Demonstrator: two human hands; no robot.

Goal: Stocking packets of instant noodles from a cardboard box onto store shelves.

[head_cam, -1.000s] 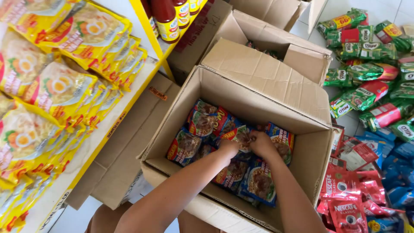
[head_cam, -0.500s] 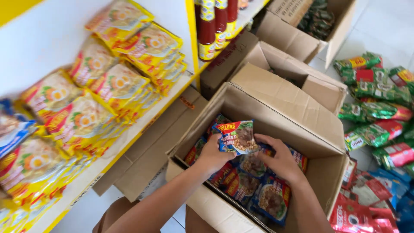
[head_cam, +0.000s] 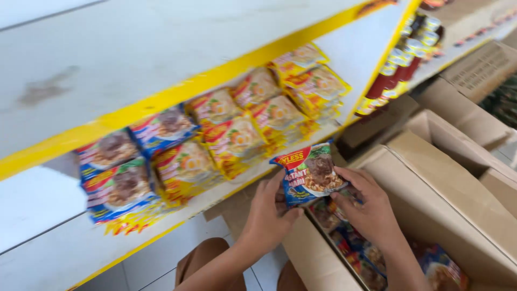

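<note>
A: Above the open cardboard box (head_cam: 431, 188), both hands lift one blue and red noodle packet (head_cam: 309, 172). Grip?

B: Left hand (head_cam: 269, 215) curled shut on the packet's lower left edge, thumb across the front. Right hand (head_cam: 369, 207) clamped on the right edge, fingers half bent.

A: Orientation?

B: Face toward the camera, long axis running from the box up-left to the shelf (head_cam: 177, 215), slightly tilted, top edge nearest the shelf.

A: Around it?

B: More packets (head_cam: 371, 258) inside the box below. Yellow packets (head_cam: 237, 140) and blue packets (head_cam: 121, 183) stacked on the shelf, left of the box. Sauce bottles (head_cam: 398, 70) beyond the box.
</note>
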